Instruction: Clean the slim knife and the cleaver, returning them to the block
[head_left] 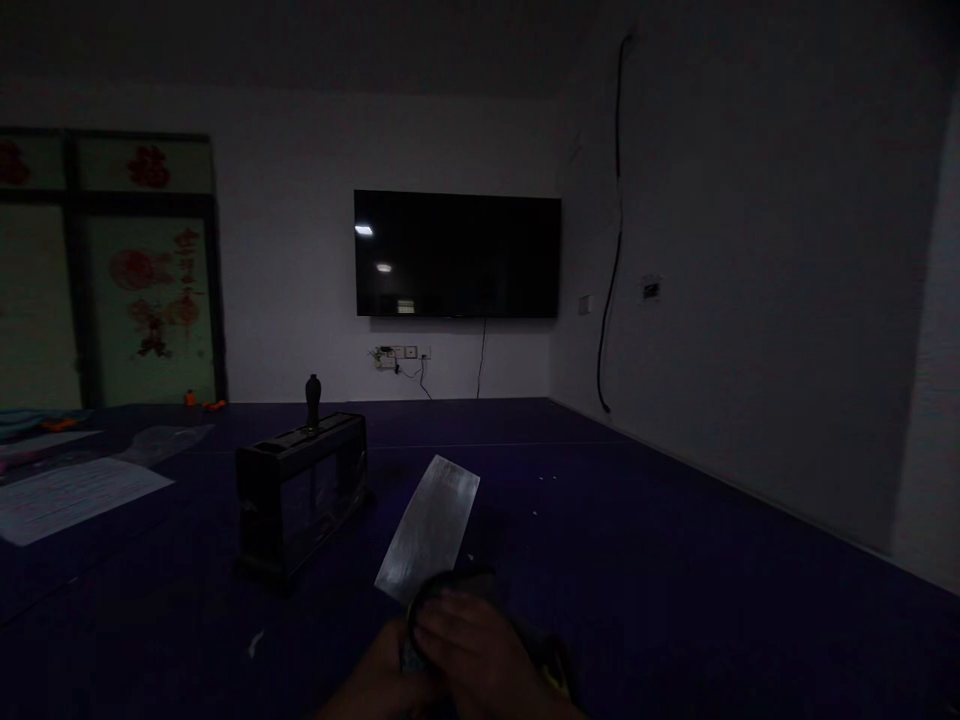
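Note:
A wide cleaver blade (431, 525) points up and away from me at the bottom middle of the view. Its lower end is wrapped in a dark cloth (459, 584). My right hand (480, 650) lies over that cloth with its fingers curled onto it. My left hand (375, 668) is pressed against the right hand from the left, closed around the cleaver's hidden handle. Both hands are dim and partly cut off by the bottom edge. Left of the blade stands a dark knife block (300, 495) with one knife handle (313, 402) sticking up from it.
Everything rests on a dark blue surface (637, 560). White sheets of paper (71, 495) and clear plastic (161, 440) lie at the left. A black TV (457, 255) hangs on the far wall, with a cable (616, 230) down the right wall and a decorated glass door (142, 290) at left.

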